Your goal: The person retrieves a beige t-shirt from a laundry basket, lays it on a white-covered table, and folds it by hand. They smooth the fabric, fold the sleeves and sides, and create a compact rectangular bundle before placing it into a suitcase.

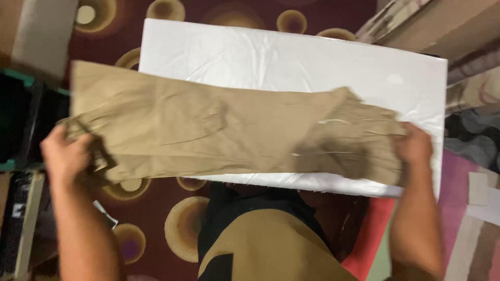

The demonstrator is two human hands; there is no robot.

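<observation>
A pair of tan trousers (208, 130) is stretched sideways above a white-covered table (291, 57). My left hand (65, 156) grips the waistband end at the left, which hangs past the table's edge. My right hand (414, 145) holds the leg end at the right, over the table's near corner. The cloth is blurred by motion and partly lifted off the white cover.
A dark red carpet (156, 218) with tan circles lies under the table. A dark shelf or box (26, 119) stands at the left. Folded cloths and a pink mat (458, 177) lie at the right. My own tan and black clothing (260, 244) shows below.
</observation>
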